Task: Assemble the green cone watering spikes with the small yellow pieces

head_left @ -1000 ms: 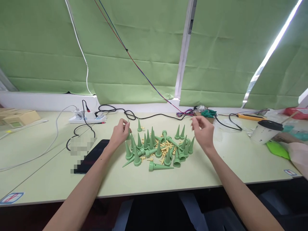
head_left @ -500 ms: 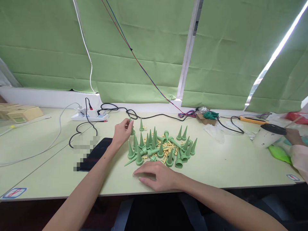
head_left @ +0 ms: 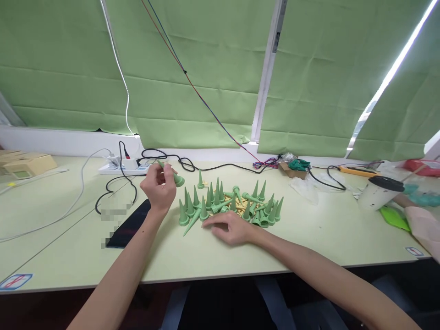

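My left hand point(head_left: 158, 188) is closed round a green cone point(head_left: 178, 180), raised above the table to the left of the pile, its wide end pointing right. My right hand point(head_left: 231, 228) rests at the front edge of the pile, fingers apart, with its fingertips beside an upright green cone point(head_left: 204, 211). Whether it touches that cone I cannot tell. Several more green cones stand or lie around small yellow pieces point(head_left: 242, 205). One upright cone point(head_left: 200, 179) stands behind the pile beside a yellow piece point(head_left: 205, 184).
A dark tablet point(head_left: 132, 225) lies left of the pile, near a white power strip point(head_left: 110, 169) and cables. Cardboard boxes point(head_left: 30, 165) sit far left. Toward the right are a small open box point(head_left: 292, 170), plastic bags, a lidded cup point(head_left: 380, 193) and another person's arm point(head_left: 421, 224).
My left hand has moved left, lifting a green cone off the table. My right hand has shifted forward, closer against the pile. The other person's arm has moved slightly down.
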The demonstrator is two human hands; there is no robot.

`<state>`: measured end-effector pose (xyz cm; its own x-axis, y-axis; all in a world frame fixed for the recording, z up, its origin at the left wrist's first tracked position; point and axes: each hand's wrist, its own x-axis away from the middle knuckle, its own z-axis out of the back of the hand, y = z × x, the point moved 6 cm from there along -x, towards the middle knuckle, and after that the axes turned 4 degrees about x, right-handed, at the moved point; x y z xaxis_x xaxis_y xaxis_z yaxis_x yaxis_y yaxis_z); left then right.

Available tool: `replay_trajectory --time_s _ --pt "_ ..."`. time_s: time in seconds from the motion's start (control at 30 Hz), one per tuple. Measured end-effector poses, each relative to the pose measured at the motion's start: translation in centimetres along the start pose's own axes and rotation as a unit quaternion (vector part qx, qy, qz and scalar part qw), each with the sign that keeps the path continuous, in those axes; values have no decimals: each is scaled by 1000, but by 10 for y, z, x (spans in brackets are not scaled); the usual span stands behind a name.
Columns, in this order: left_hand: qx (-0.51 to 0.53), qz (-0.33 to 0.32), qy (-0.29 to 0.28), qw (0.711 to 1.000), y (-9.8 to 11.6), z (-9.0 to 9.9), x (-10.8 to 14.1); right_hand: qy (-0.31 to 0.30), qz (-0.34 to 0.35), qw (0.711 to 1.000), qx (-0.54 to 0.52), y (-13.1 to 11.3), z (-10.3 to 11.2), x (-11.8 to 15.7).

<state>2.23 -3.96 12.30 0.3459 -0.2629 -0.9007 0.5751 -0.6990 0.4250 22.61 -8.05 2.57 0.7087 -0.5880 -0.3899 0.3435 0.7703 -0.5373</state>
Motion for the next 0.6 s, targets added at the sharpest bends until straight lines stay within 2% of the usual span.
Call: replay_trajectory --time_s 0.2,0.3,0.37,0.43,0.47,0.53,0.6 --pt "15 -87 40 995 22 0 3 24 -25 999 -2 19 7 -6" --pt "-4 -149 38 988 38 -3 11 37 -20 999 -3 25 11 -11" --pt "-25 -209 -7 978 52 -12 23 47 -16 999 -2 27 14 -13" --pt "-14 -291 -74 954 67 -24 43 60 -7 998 8 27 15 -13" --pt "-12 -302 -104 948 72 -30 51 66 -1 998 19 26 15 -11" --pt "8 -298 -131 945 77 -38 66 80 14 995 54 22 14 -5" --pt "18 -236 -151 960 75 -44 73 94 25 991 94 18 13 5"
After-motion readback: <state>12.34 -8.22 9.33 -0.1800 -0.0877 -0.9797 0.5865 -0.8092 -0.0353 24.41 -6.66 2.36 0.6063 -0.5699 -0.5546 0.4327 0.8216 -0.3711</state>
